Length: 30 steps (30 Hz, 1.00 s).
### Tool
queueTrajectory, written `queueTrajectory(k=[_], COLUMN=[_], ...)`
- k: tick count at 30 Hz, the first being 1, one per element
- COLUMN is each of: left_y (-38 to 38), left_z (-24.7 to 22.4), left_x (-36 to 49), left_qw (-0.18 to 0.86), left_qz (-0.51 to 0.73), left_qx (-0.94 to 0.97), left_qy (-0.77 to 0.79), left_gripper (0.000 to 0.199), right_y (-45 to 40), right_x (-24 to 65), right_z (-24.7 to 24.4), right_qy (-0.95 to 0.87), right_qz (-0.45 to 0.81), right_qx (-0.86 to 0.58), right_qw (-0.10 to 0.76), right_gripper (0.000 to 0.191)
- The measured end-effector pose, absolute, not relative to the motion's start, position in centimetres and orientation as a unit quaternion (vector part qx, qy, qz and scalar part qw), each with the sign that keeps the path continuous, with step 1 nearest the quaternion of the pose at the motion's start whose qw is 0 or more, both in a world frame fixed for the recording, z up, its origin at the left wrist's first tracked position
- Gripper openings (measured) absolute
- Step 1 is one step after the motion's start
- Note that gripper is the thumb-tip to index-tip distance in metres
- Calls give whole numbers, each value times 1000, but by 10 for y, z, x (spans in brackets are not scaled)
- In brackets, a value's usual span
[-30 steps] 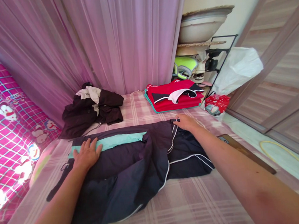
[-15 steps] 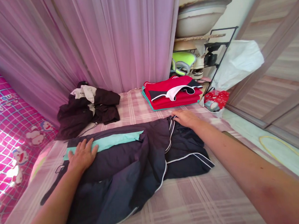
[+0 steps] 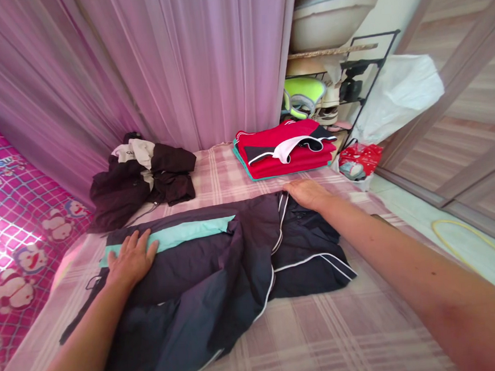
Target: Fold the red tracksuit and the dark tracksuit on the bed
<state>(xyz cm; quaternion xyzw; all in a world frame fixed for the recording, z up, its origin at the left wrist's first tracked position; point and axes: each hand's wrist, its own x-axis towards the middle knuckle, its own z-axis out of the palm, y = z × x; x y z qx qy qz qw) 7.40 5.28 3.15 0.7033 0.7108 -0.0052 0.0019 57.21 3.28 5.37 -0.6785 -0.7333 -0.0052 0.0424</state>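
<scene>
A dark navy jacket (image 3: 194, 275) with white piping and a teal strip (image 3: 191, 233) lies spread across the bed, partly folded over itself. My left hand (image 3: 131, 257) rests flat on its left part, fingers spread over the end of the teal strip. At the jacket's far edge, right of centre, my right hand (image 3: 306, 194) pinches the fabric beside the white piping; its fingertips are partly hidden. A black cord loop (image 3: 93, 282) sticks out near my left wrist.
Behind the jacket, a crumpled black and grey garment (image 3: 144, 179) lies at left and a folded red shirt stack (image 3: 287, 148) at right. A purple curtain (image 3: 186, 64) hangs behind. A rack (image 3: 375, 64) with a basin (image 3: 337, 18) stands beyond the bed (image 3: 328, 333).
The view has shifted slightly. Both hands keep nearly the same places on the jacket, and its folds look almost unchanged.
</scene>
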Motion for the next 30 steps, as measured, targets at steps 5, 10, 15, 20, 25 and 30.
queueTrajectory(k=[5, 10, 15, 20, 25, 30], left_y=[53, 55, 56, 54, 52, 55], left_z=[32, 28, 27, 31, 33, 33], left_x=[74, 71, 70, 73, 75, 74], left_qw=[3, -1, 2, 8, 14, 17], left_qz=[-11, -1, 7, -3, -7, -1], left_qx=[703, 705, 706, 704, 704, 709], left_qy=[711, 709, 708, 710, 710, 705], left_gripper=[66, 64, 66, 67, 69, 69], right_y=[27, 3, -8, -11, -18, -37], right_x=[569, 541, 521, 530, 522, 505], right_z=[57, 71, 71, 68, 59, 62], right_qy=[-712, -601, -592, -567, -553, -611], right_qz=[-60, -26, 34, 67, 44, -18], right_qx=[-697, -796, -803, -819, -830, -786], right_qw=[57, 63, 54, 58, 50, 96], right_gripper=[34, 50, 42, 34, 30, 38])
